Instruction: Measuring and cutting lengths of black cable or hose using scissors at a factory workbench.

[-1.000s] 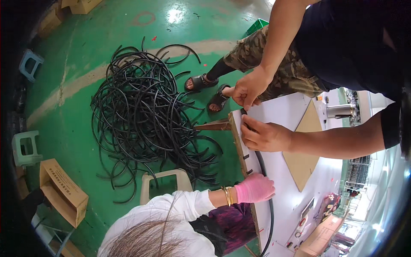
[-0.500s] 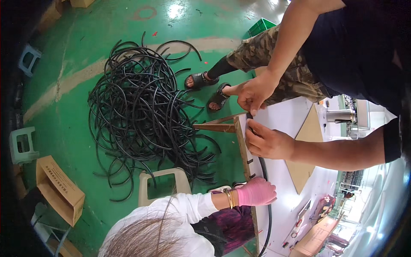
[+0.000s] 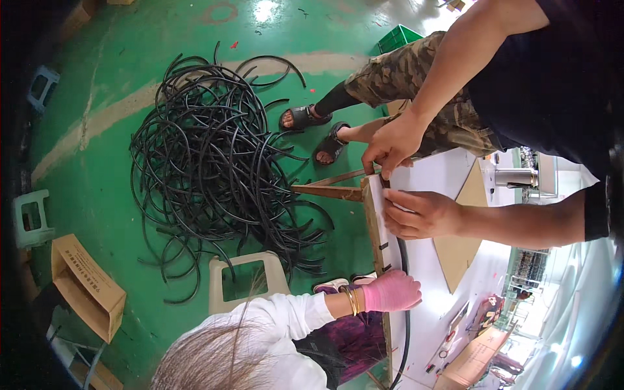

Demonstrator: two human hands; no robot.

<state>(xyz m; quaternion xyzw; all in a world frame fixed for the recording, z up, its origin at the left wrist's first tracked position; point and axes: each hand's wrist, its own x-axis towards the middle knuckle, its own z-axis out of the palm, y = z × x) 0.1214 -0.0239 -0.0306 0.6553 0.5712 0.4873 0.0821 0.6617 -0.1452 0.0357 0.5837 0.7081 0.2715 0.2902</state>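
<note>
My left hand [image 3: 392, 292], in a pink glove with bracelets at the wrist, is closed over a black tube [image 3: 407, 338] on the white tabletop [image 3: 426, 276]. The hand hides the tube where it passes. The tube runs along the table edge, under a co-worker's lower hand [image 3: 424, 214]. That person's upper hand [image 3: 398, 142] has its fingertips at the table corner, by the tube's end. Short black strips lie across the wooden edge [image 3: 377, 250] between my hand and theirs. My right hand is out of view.
A large heap of black tubes [image 3: 208, 156] lies on the green floor. A cream stool [image 3: 250, 260] stands beside my arm. An open carton [image 3: 91, 286] is at lower left. A brown board [image 3: 461, 247] and another carton [image 3: 478, 354] lie on the table.
The co-worker's upper hand has come down onto the table corner. Their lower hand has shifted right, a little inward from the edge. My left hand stays closed in place.
</note>
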